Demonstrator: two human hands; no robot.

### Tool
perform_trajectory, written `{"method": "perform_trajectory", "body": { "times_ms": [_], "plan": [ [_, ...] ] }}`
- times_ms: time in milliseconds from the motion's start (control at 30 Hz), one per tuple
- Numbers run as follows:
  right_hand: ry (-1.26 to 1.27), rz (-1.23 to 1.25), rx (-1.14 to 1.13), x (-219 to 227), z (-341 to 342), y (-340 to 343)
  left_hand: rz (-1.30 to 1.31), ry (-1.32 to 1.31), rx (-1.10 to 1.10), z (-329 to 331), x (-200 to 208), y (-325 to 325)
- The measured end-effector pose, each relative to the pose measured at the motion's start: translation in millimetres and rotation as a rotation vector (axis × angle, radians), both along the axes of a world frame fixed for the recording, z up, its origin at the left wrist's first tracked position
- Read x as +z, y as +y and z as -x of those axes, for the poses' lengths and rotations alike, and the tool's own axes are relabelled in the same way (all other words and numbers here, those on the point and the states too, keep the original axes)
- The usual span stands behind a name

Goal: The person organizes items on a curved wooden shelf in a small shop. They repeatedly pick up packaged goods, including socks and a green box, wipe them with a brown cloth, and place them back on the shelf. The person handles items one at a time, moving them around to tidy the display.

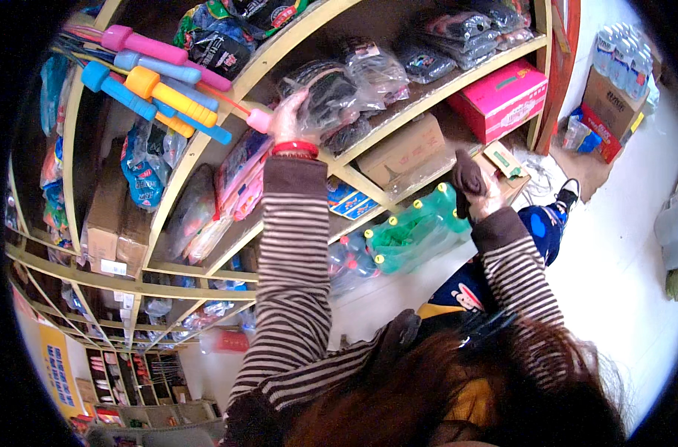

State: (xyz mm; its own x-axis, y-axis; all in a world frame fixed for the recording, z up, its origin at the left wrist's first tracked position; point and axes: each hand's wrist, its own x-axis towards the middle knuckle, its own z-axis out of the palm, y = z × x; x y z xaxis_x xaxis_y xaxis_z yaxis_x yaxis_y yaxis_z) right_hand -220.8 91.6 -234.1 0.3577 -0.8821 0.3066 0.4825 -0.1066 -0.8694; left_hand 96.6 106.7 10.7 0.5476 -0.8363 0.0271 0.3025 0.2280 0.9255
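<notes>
My left hand (288, 119) reaches up to the middle shelf, a red bracelet at its wrist. Its fingers grip the near end of a clear plastic bag (328, 93) with dark contents that I cannot make out. In my right hand (486, 200), lower and to the right, is a bunched dark brown cloth item (468, 175), its exact kind unclear. More clear-wrapped packets (376, 71) lie beside the bag on the same shelf.
Jump ropes with coloured foam handles (168, 93) jut out left of my left hand. Below are a cardboard box (404, 155), a pink box (499, 97) and wrapped green bottles (413, 231). Packed water bottles (623, 63) stand on a carton at far right.
</notes>
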Motion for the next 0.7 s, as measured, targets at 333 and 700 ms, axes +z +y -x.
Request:
{"method": "perform_trajectory", "body": {
  "times_ms": [333, 700],
  "plan": [
    [-0.261, -0.332, 0.206, -56.8, -8.7, -10.6, -0.922, -1.541, 0.288, -66.7, 6.9, -66.4],
    [-0.198, -0.349, 0.193, -41.4, 2.9, -0.3, -0.073, -1.863, 0.044, 45.9, 22.6, 4.6]
  ]
}}
